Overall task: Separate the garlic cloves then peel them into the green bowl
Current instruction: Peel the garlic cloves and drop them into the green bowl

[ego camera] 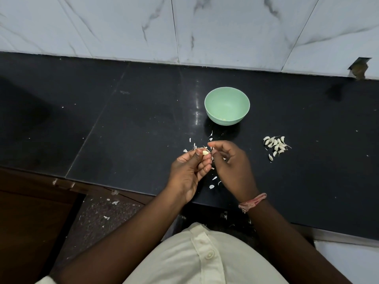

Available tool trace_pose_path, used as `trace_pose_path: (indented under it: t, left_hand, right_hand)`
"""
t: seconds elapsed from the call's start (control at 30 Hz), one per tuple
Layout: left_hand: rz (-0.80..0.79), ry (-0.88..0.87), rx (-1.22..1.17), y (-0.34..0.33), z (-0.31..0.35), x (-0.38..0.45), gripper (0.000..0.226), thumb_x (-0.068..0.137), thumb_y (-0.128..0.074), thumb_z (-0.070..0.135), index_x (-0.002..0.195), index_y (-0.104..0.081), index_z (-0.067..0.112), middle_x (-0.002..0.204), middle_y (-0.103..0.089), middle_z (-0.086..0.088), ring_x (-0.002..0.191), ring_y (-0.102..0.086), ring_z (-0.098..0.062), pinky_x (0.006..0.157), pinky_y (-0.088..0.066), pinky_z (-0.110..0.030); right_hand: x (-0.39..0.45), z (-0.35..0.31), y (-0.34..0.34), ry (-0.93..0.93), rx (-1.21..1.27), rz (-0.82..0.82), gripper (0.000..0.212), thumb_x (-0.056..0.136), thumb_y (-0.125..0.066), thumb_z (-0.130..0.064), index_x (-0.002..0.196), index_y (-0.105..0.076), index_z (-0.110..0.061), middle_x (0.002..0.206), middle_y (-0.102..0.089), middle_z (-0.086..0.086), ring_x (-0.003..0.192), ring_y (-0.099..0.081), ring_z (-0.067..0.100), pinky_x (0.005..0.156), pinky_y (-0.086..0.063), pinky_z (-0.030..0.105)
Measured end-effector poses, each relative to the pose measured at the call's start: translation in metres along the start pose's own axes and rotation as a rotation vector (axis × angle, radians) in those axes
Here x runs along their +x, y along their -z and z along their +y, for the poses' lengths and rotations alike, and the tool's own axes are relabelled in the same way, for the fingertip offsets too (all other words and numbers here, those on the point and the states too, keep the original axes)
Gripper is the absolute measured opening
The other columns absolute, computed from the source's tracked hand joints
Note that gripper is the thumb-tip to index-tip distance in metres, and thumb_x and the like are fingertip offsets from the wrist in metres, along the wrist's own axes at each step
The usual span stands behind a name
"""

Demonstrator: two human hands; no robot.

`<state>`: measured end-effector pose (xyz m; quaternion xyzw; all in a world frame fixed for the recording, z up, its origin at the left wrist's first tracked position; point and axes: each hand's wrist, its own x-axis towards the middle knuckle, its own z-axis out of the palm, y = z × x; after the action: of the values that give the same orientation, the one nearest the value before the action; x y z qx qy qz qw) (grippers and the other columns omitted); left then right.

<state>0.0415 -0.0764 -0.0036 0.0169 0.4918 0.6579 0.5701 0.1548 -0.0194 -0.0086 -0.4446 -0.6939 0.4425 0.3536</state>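
Note:
My left hand (189, 171) pinches a pale garlic clove (205, 152) between thumb and fingers, just above the black counter. My right hand (230, 165) is close beside it, its fingers curled with the tips right at the clove; a scrap of skin seems pinched there. The green bowl (213, 95) stands behind the hands, with a small pale piece at its bottom. A pile of several unpeeled cloves (275, 145) lies to the right of the hands.
Bits of garlic skin (212, 186) are scattered on the black counter (123, 130) around the hands, and more on the floor (106, 217) at lower left. A marble-tiled wall (205, 27) rises behind the counter. The counter's front edge runs under my wrists.

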Motion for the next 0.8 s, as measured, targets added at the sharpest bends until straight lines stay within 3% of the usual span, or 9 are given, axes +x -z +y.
trace_pose_path:
  t: [0.2, 0.3, 0.53, 0.7, 0.8]
  left_hand:
    - [0.048, -0.028, 0.004, 0.0001, -0.0001, 0.0030, 0.012, 0.095, -0.065, 0.016, 0.090, -0.068, 0.005, 0.071, -0.073, -0.004, 0.059, -0.065, -0.006, 0.059, -0.057, -0.018]
    - [0.057, -0.063, 0.021, 0.0032, -0.0020, 0.0046, 0.008, 0.093, -0.067, 0.010, 0.089, -0.069, 0.003, 0.073, -0.072, -0.008, 0.060, -0.065, -0.009, 0.059, -0.057, -0.018]
    - [0.041, -0.249, 0.208, 0.0053, 0.0002, 0.0036, 0.007, 0.091, -0.065, -0.007, 0.095, -0.070, -0.003, 0.078, -0.074, -0.012, 0.063, -0.067, -0.014, 0.064, -0.058, -0.021]
    - [0.010, -0.309, 0.295, -0.0008, 0.0038, -0.0025, 0.015, 0.094, -0.061, -0.008, 0.091, -0.071, 0.001, 0.072, -0.074, -0.008, 0.064, -0.070, -0.013, 0.067, -0.059, -0.022]
    - [-0.016, -0.280, 0.281, -0.0001, 0.0056, -0.0002, 0.015, 0.097, -0.059, -0.005, 0.090, -0.070, 0.002, 0.073, -0.073, -0.009, 0.065, -0.069, -0.014, 0.067, -0.058, -0.022]
  right_hand:
    - [-0.0021, 0.0012, -0.0005, 0.122, 0.021, 0.008, 0.029, 0.091, -0.068, -0.003, 0.111, -0.074, -0.022, 0.108, -0.070, -0.010, 0.100, -0.067, 0.011, 0.091, -0.055, 0.030]
    - [-0.0030, 0.0010, -0.0015, 0.057, 0.108, -0.020, 0.036, 0.089, -0.071, 0.000, 0.116, -0.073, -0.023, 0.105, -0.072, -0.006, 0.096, -0.068, 0.012, 0.088, -0.056, 0.027]
    - [-0.0001, 0.0018, -0.0052, -0.095, 0.346, -0.012, 0.035, 0.089, -0.071, 0.007, 0.113, -0.071, -0.019, 0.093, -0.075, 0.005, 0.087, -0.073, 0.018, 0.084, -0.061, 0.036]
    - [0.0052, 0.0022, -0.0042, -0.201, 0.577, 0.012, 0.028, 0.090, -0.065, 0.013, 0.114, -0.068, -0.002, 0.083, -0.073, 0.007, 0.070, -0.069, 0.015, 0.070, -0.059, 0.027]
    - [0.0058, 0.0038, -0.0009, -0.253, 0.708, -0.015, 0.031, 0.089, -0.063, 0.016, 0.117, -0.066, 0.002, 0.086, -0.073, 0.012, 0.070, -0.068, 0.017, 0.070, -0.059, 0.027]
